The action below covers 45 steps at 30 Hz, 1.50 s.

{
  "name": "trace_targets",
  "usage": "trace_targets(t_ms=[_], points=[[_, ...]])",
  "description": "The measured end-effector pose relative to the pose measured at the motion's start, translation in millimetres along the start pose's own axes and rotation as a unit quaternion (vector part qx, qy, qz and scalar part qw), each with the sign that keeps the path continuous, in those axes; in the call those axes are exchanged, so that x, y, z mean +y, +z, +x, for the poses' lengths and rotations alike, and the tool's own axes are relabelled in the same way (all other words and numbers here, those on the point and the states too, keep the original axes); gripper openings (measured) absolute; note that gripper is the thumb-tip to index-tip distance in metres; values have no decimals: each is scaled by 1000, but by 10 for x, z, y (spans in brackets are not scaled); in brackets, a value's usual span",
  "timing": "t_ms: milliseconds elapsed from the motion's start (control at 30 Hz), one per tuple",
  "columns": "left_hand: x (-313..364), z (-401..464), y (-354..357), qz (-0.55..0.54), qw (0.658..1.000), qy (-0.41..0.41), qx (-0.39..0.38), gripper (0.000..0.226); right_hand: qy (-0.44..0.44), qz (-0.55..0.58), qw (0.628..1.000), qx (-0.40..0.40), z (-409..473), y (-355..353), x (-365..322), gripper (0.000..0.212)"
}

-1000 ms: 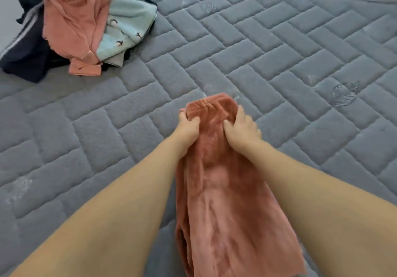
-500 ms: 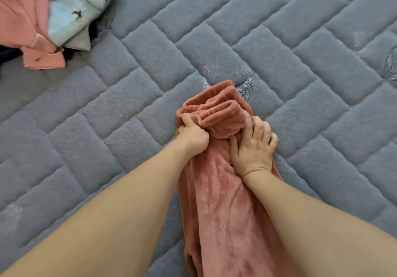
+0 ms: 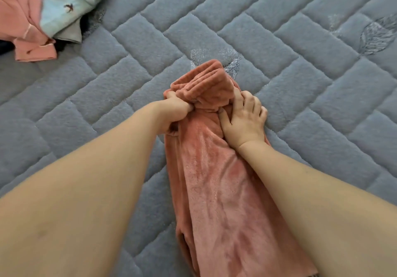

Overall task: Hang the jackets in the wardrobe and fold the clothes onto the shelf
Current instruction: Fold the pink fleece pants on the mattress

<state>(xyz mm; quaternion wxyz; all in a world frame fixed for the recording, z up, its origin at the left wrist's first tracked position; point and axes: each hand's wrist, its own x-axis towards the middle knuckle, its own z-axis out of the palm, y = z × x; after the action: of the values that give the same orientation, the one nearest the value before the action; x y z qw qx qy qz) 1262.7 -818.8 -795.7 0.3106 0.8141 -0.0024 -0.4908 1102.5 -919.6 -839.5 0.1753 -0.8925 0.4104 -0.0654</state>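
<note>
The grey quilted mattress (image 3: 279, 40) is seen closer than a second ago. On it, the salmon fleece garment (image 3: 214, 180) has been rolled further at its far end. The roll's near-left edge is gripped by the left hand (image 3: 176, 111); its right side is clasped by the right hand (image 3: 242, 117), fingers curled. The clothes pile (image 3: 43, 12) lies far left of the garment.

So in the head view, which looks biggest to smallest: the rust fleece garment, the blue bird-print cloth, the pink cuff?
1. Rust fleece garment, though it lies nearest the camera, which inflates it.
2. Blue bird-print cloth, cut off by the frame's edge, so its true size is unsure.
3. Pink cuff.
</note>
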Motion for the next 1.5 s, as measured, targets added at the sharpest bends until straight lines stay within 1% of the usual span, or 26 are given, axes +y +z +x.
trace_targets(t_ms=[67,100,167,200,267,300,333,367,400,433,500,533,600,667,733,800,867,933,1000,1067,1133,1200,1267,1333,1433,1500], points=[[-92,-177,-34,-42,997,61,-1,73,12,84,996,-37,-6,-106,56,69],[-160,-281,14,-46,994,98,29,65,26,132,989,-55,-32,-174,104,72],[-343,-546,195,-29,978,146,150,45,66,201,974,-82,-175,-324,259,78],[-476,-723,312,5,959,170,226,39,83,210,970,-91,-300,-408,360,80],[-768,-1183,570,137,888,286,335,40,103,194,970,-106,-637,-578,592,81],[-907,-1435,694,206,846,365,330,42,109,183,971,-112,-825,-655,714,81],[-1049,-1681,817,270,807,441,286,43,117,180,969,-119,-1009,-722,831,82],[-1203,-1878,944,338,772,494,215,46,128,188,966,-128,-1183,-787,934,82],[-1361,-2036,1069,406,745,507,149,53,141,202,959,-140,-1333,-846,1022,83],[-1508,-2173,1184,471,733,482,97,66,155,220,950,-158,-1467,-901,1090,85],[-1743,-2351,1359,565,731,380,38,98,171,261,926,-211,-1688,-1017,1172,94],[-1835,-2383,1415,596,728,337,31,109,177,283,912,-237,-1767,-1072,1175,100],[-1963,-2453,1483,624,722,296,51,114,182,293,893,-288,-1905,-1159,1143,108],[-1955,-2472,1488,630,726,259,89,107,192,260,891,-321,-1944,-1155,1087,99],[-1931,-2565,1555,631,731,234,115,90,206,240,892,-324,-2014,-1172,1032,76],[-1909,-2628,1618,613,734,253,145,70,234,256,885,-312,-2080,-1226,961,60],[-1833,-2687,1595,558,774,265,142,54,251,288,868,-318,-2146,-1340,898,62],[-1727,-2768,1506,498,836,224,56,49,251,271,847,-382,-2223,-1528,875,67],[-1634,-2914,1403,452,878,127,-87,46,262,190,814,-482,-2292,-1784,900,53],[-1564,-3080,1323,364,901,7,-235,45,275,108,768,-569,-2353,-2085,949,25],[-1457,-3203,1221,270,908,-55,-317,37,306,94,719,-618,-2357,-2337,1009,29],[-1294,-3224,1071,253,923,-29,-289,31,320,114,710,-617,-2267,-2501,1059,49],[-1154,-3139,885,251,946,31,-205,34,300,148,747,-574,-2091,-2587,1071,55],[-1053,-2998,703,242,960,76,-117,31,262,235,784,-511,-1908,-2568,1006,62],[-1002,-2719,486,232,962,146,-9,4,195,348,795,-458,-1775,-2361,763,73],[-1039,-2522,386,261,946,177,81,6,161,347,821,-424,-1717,-2079,576,76]])
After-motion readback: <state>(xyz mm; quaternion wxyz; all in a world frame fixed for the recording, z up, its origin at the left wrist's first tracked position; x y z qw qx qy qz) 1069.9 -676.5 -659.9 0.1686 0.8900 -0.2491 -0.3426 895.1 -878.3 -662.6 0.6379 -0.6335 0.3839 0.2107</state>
